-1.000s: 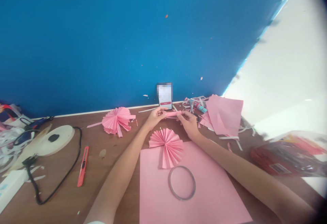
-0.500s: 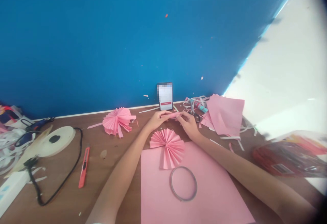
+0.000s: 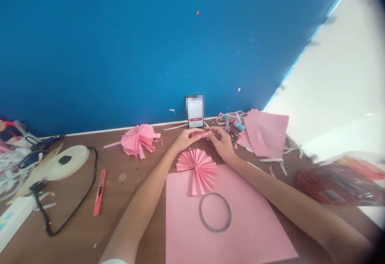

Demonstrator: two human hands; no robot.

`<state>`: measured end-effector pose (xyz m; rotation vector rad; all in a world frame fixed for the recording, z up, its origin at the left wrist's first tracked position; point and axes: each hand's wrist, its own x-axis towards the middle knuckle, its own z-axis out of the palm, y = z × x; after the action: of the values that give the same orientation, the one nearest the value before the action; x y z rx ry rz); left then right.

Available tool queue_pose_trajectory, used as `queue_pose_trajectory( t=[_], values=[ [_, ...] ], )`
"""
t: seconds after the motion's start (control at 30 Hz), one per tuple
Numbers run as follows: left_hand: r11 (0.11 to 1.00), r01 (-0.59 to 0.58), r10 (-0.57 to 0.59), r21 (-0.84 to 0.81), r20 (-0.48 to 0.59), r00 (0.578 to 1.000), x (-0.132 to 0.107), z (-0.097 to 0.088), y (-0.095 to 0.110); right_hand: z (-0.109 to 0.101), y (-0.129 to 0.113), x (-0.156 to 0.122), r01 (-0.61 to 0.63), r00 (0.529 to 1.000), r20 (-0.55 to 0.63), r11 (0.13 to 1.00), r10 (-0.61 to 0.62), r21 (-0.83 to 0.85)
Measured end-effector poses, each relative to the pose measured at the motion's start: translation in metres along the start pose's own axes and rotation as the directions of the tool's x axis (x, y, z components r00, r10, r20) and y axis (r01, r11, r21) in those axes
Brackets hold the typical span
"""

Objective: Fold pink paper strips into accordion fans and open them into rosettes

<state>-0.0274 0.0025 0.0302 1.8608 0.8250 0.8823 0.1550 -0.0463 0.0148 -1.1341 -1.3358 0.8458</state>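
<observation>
The folded pink strip point(image 3: 201, 134) is pinched endwise between both hands' fingers point(image 3: 192, 131).

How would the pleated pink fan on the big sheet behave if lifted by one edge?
The pleated fan is thin folded paper, so probably very light and easily crushed. Its pleats hang loose at the bottom, so it would likely sag or spread open.
</observation>
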Motion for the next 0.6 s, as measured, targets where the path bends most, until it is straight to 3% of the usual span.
queue_pose_trajectory(
  t=[0.37, 0.6],
  values=[
    [0.999, 0.025, -0.025, 0.022, -0.027, 0.999, 0.0029, 0.0009, -0.003, 0.0007, 0.002, 0.0025, 0.023, 0.999, -0.036, 0.999, -0.022, 0.024],
    [0.999, 0.03, -0.029, 0.024, -0.035, 0.999, 0.0017, 0.0017, -0.0046, -0.0002, 0.0015, 0.0023, 0.026, 0.998, -0.061, 0.998, -0.03, -0.059]
  ],
)
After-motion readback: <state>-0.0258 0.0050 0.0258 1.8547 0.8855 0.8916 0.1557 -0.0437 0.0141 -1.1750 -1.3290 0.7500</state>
